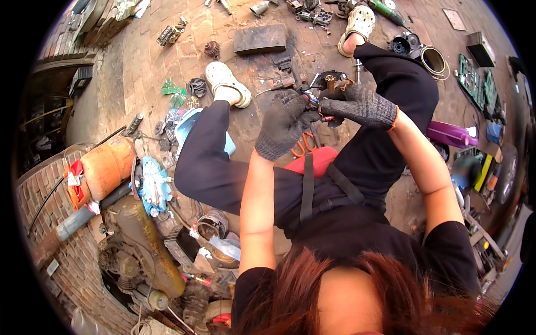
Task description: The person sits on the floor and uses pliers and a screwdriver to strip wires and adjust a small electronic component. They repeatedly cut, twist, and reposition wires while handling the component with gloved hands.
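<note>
Both of my hands wear dark grey knitted gloves and meet above the ground between my knees. My left hand (pixel 283 124) is closed, its fingertips pinching a bunch of thin coloured wires (pixel 312 100). From the other side my right hand (pixel 362 109) grips the same wires, its thumb pointing left across them. A small red piece (pixel 328 118) shows below the right thumb; its kind is unclear. Just beyond the fingers is a dark part with a brass-coloured piece (pixel 331 85), partly hidden by the right glove. Orange-handled scissors (pixel 303 145) lie below the hands.
A red seat (pixel 318 161) shows between my thighs. Ahead are a dark metal block (pixel 260 39) and a green angle grinder (pixel 388 11). On the right lie a green tool case (pixel 470 81) and a purple bottle (pixel 451 134). An orange gas cylinder (pixel 109 167) stands left.
</note>
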Available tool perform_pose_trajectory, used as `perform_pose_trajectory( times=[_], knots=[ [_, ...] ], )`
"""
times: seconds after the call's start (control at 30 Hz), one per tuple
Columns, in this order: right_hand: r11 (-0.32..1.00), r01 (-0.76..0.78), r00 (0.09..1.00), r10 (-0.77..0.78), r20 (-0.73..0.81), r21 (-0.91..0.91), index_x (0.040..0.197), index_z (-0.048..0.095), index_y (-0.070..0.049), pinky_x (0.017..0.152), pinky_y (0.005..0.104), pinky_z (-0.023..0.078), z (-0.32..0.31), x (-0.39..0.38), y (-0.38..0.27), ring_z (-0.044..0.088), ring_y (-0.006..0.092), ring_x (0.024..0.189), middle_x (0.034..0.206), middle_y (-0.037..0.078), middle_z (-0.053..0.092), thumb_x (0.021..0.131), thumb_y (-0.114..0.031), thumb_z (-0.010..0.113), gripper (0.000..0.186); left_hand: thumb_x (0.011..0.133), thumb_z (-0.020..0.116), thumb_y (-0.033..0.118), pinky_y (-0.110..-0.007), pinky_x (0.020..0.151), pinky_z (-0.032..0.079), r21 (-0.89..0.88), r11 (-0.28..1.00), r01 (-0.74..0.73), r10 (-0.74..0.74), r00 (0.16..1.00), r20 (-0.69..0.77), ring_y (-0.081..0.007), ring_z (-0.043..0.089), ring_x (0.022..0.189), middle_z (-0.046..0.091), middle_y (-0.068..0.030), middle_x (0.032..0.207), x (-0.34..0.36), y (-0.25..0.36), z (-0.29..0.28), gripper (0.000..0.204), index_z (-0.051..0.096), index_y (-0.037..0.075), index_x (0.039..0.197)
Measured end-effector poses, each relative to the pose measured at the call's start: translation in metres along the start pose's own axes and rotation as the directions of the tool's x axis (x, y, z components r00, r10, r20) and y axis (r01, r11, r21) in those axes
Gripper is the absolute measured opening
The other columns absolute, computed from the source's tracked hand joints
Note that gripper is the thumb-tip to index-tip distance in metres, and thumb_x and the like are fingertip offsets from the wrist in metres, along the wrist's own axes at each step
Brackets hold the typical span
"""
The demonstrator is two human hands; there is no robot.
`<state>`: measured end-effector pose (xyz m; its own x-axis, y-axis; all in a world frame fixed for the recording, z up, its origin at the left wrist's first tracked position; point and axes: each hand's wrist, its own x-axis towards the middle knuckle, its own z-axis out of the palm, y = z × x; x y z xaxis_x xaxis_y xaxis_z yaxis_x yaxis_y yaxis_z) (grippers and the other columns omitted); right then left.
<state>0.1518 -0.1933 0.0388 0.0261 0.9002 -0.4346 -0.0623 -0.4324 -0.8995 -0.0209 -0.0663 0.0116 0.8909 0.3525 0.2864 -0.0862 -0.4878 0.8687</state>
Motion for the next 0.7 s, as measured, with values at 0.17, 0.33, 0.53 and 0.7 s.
perform_pose_trajectory(
  times=[0.17, 0.33, 0.53, 0.7],
  knots=[
    [0.972, 0.126, 0.970, -0.162, -0.181, -0.198, 0.107, 0.059, 0.002, 0.076, 0.0338, 0.048, 0.012, 0.007, 0.019, 0.061, 0.0223, 0.082, 0.090, 0.013, 0.064, 0.090, -0.032, 0.056, 0.038, 0.074, 0.069, 0.019, -0.042, 0.075, 0.045, 0.322, 0.945, -0.050, 0.092, 0.989, -0.116, -0.0318, 0.058, 0.080, 0.062, -0.0115, 0.084, -0.002, 0.002, 0.013, 0.022, 0.066, 0.006, 0.092],
    [0.734, 0.172, 0.811, -0.484, -0.329, -0.657, 0.100, 0.058, 0.003, 0.074, 0.0434, 0.045, 0.028, 0.019, 0.035, 0.057, 0.0407, 0.086, 0.085, 0.025, 0.059, 0.089, -0.029, 0.052, 0.034, 0.074, 0.068, 0.018, -0.045, 0.082, 0.043, 0.431, 0.902, -0.008, 0.099, 0.977, -0.188, -0.0325, 0.058, 0.085, 0.064, -0.0098, 0.088, -0.014, -0.013, 0.025, 0.019, 0.067, 0.008, 0.090],
    [0.928, 0.207, 0.965, -0.246, -0.092, -0.308, 0.096, 0.058, 0.003, 0.069, 0.0389, 0.046, 0.013, 0.026, 0.027, 0.060, 0.0291, 0.073, 0.078, 0.020, 0.060, 0.089, -0.033, 0.052, 0.037, 0.075, 0.067, 0.017, -0.044, 0.077, 0.044, 0.334, 0.942, 0.032, 0.014, 0.991, -0.135, -0.0342, 0.057, 0.084, 0.064, -0.0122, 0.086, -0.016, -0.016, 0.008, 0.018, 0.067, 0.008, 0.091],
    [0.809, 0.139, 0.919, -0.321, -0.231, -0.572, 0.093, 0.059, -0.001, 0.068, 0.0412, 0.047, 0.022, 0.039, 0.028, 0.062, 0.0334, 0.073, 0.078, 0.021, 0.062, 0.087, -0.034, 0.054, 0.034, 0.075, 0.066, 0.018, -0.042, 0.073, 0.044, 0.395, 0.916, 0.068, 0.014, 0.980, -0.201, -0.0347, 0.057, 0.081, 0.062, -0.0130, 0.082, -0.022, -0.028, 0.019, 0.016, 0.064, 0.006, 0.086]
  ],
)
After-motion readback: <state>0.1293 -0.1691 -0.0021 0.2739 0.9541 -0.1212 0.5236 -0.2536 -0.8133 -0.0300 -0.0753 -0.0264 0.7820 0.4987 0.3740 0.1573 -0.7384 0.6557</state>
